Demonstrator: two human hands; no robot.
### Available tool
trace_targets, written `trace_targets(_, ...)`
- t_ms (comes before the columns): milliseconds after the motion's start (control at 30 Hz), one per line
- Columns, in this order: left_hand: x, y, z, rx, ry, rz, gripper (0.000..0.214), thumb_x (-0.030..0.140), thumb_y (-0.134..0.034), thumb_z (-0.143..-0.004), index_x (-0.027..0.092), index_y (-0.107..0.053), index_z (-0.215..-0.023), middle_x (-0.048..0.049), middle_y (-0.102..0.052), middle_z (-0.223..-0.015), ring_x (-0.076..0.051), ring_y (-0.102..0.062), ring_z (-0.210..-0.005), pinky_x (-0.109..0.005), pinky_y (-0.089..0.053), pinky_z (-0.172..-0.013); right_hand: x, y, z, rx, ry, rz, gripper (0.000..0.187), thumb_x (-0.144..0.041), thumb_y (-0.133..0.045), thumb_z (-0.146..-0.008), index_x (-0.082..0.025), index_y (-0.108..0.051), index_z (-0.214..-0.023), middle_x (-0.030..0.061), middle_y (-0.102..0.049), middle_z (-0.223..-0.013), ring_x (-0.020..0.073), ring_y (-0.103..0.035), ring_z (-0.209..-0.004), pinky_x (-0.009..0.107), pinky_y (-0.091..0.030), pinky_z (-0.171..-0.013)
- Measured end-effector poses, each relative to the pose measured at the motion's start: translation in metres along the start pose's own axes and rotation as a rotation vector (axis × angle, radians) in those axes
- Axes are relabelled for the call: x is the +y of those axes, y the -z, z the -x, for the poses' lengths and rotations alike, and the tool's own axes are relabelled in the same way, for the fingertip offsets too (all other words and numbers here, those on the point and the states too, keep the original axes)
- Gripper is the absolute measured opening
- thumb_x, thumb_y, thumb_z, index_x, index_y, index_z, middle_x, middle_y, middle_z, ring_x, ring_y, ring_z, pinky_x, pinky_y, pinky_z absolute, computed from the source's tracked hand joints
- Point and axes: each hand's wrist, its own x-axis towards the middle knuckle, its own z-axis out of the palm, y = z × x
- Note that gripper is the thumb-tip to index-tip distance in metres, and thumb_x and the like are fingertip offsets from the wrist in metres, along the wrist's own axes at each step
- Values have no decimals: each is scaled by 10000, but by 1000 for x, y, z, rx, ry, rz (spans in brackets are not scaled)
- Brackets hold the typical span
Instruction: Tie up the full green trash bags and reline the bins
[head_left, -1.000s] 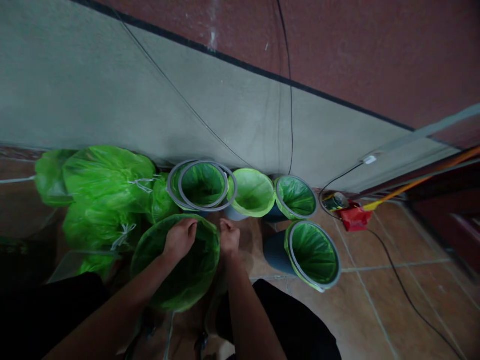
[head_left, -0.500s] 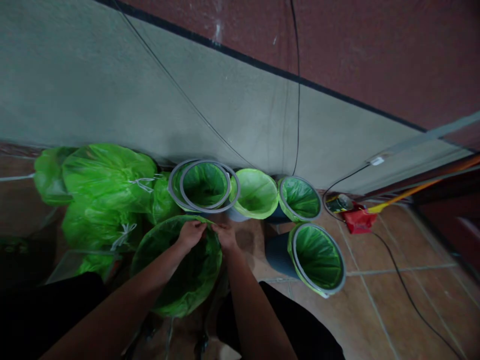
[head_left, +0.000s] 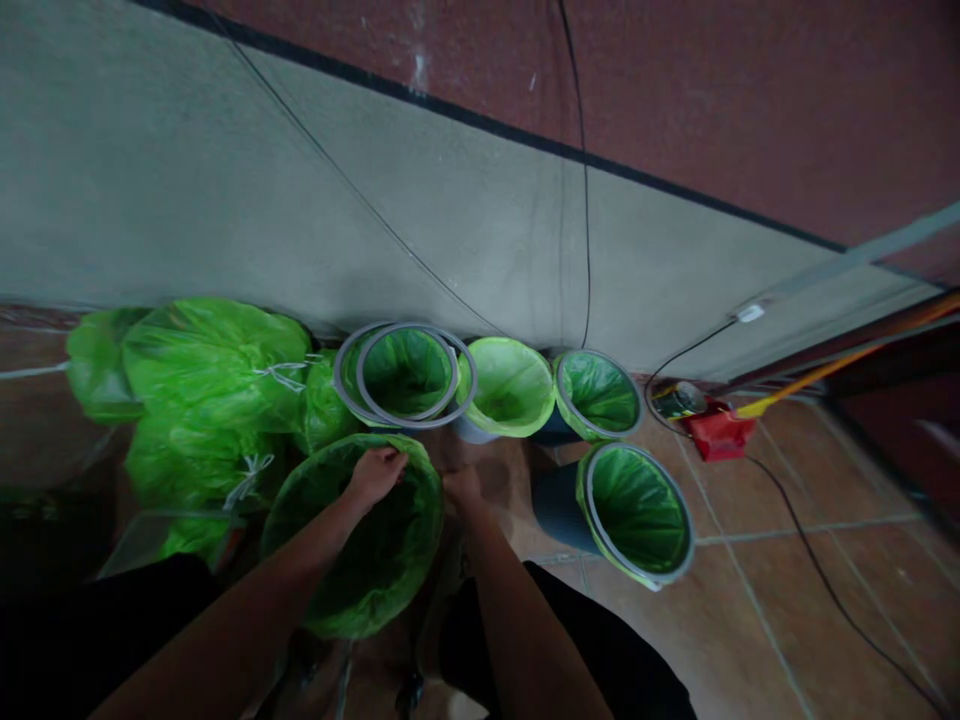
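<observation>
One green liner rim [head_left: 430, 478] between left fingers [head_left: 388, 460] and right fingers [head_left: 454, 482]

No text or number can be read.

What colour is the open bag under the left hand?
The open bag is green, best seen in the head view.

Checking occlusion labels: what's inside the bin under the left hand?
A green liner, covering the inner walls of the bin. The left hand and forearm hide part of the inside; the bottom is too dark to tell whether anything lies there.
</observation>
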Motion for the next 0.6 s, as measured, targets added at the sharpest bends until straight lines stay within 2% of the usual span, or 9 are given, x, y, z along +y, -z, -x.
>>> trace_targets(67, 4, 8, 4, 67, -8, -158, 359, 398, -436, -902, 187, -660, -717, -50, -706, -690, -188, -680, -700, -273, -498, -668, -4, 7, 4, 69, -2, 75, 190, -137, -641, -624, -226, -620, -457, 55, -635, -528, 263, -662, -781, 365, -477, -795)
trace_targets(133, 10, 17, 9, 229, -75, -316, 377, 401, -392, -926, 183, -671, -801, -77, -717, -774, -216, -680, -782, -298, -491, -729, -12, 10, 7, 131, 56, 128, 127, -200, -608, -705, -217, -711, -632, 71, -715, -715, 250, -662, -843, 355, -473, -832)
trace_targets(200, 16, 25, 12, 354, -238, -398, 367, 372, -360, -945, 181, -672, -915, -95, -721, -919, -224, -664, -901, -312, -476, -827, -19, 8, 11, 129, 143, 128, 173, -264, -579, -764, -206, -741, -782, 65, -737, -835, 223, -658, -849, 328, -481, -833)
trace_targets(233, 19, 27, 11, 361, -342, -417, 353, 354, -359, -949, 186, -670, -952, -95, -715, -978, -221, -647, -958, -315, -460, -883, -22, 5, 13, 101, 176, 103, 192, -285, -574, -778, -201, -742, -821, 59, -738, -851, 210, -657, -834, 314, -486, -821)
trace_targets(300, 23, 30, 7, 259, -536, -478, 315, 313, -379, -946, 201, -673, -959, -83, -704, -1020, -216, -611, -1031, -323, -417, -973, -25, -2, 18, 19, 203, 41, 204, -303, -575, -792, -198, -740, -851, 48, -738, -850, 196, -655, -803, 298, -494, -801)
trace_targets(367, 23, 31, -2, 95, -635, -569, 290, 275, -401, -937, 206, -682, -909, -77, -703, -967, -218, -605, -1018, -343, -398, -1001, -24, -11, 25, -35, 204, 15, 197, -289, -580, -798, -194, -739, -863, 53, -738, -862, 199, -659, -809, 302, -494, -810)
trace_targets(467, 19, 31, -17, -73, -671, -639, 268, 244, -424, -930, 199, -686, -894, -78, -701, -932, -214, -620, -973, -352, -415, -976, -19, -21, 35, -47, 222, 30, 215, -203, -596, -785, -180, -731, -951, 76, -736, -960, 222, -662, -912, 320, -481, -873)
trace_targets(533, 16, 32, -24, -108, -674, -662, 248, 242, -442, -926, 195, -685, -928, -85, -703, -972, -217, -625, -994, -350, -422, -969, -17, -26, 41, -18, 217, 112, 274, -137, -598, -776, -172, -712, -1023, 93, -731, -987, 238, -661, -947, 336, -471, -900)
trace_targets(600, 14, 34, -29, -129, -651, -722, 201, 227, -486, -904, 196, -679, -947, -87, -703, -1018, -223, -620, -1043, -339, -425, -973, -18, -30, 47, 7, 189, 293, 301, -88, -561, -800, -156, -688, -1064, 120, -727, -962, 249, -670, -916, 351, -477, -881)
